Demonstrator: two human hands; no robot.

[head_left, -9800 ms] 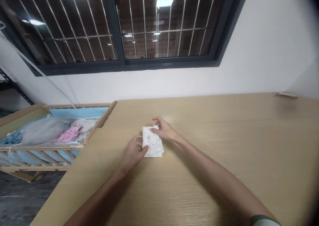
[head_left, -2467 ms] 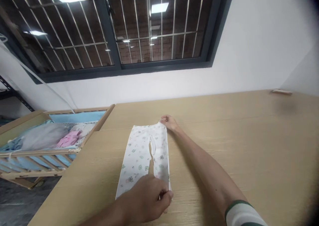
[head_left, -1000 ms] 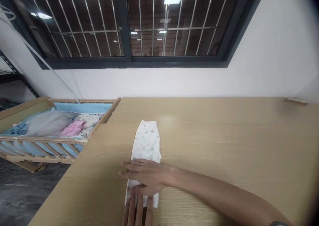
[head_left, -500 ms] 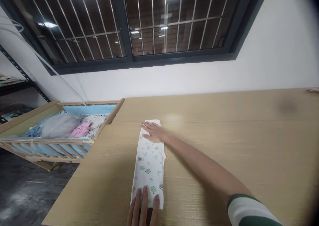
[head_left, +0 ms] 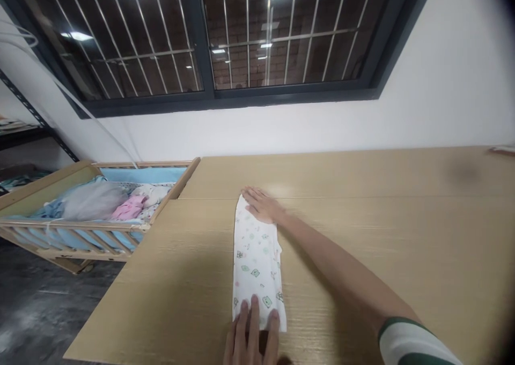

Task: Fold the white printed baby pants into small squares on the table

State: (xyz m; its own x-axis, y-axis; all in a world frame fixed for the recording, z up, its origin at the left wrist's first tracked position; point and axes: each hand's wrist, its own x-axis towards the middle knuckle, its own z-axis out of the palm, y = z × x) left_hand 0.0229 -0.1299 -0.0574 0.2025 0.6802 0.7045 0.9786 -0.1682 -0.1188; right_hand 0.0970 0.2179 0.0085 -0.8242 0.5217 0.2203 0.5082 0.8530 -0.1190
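A folded white cloth [head_left: 255,258] printed with small green and pink figures lies lengthwise on the light wooden tabletop [head_left: 354,236]. Its exact kind cannot be made out while folded. My right hand [head_left: 262,205] rests flat over the cloth's far end, fingers extended to the left, covering the upper right corner. At the near end, my left hand [head_left: 251,335] lays spread fingertips on the fabric; its palm runs out of the bottom of the view. A small bump of cloth sticks out along the right edge.
Left of the table stands a wooden crib [head_left: 161,209] with blue lining, holding a pink cloth [head_left: 129,208] and a pale translucent bundle [head_left: 94,200]. A dark-framed barred window [head_left: 209,94] is in the wall behind. Shelving [head_left: 24,137] is at far left.
Both hands have slid the cloth to the right across the table. The far end now slants toward my right hand, and the fingers stay flat on the fabric.
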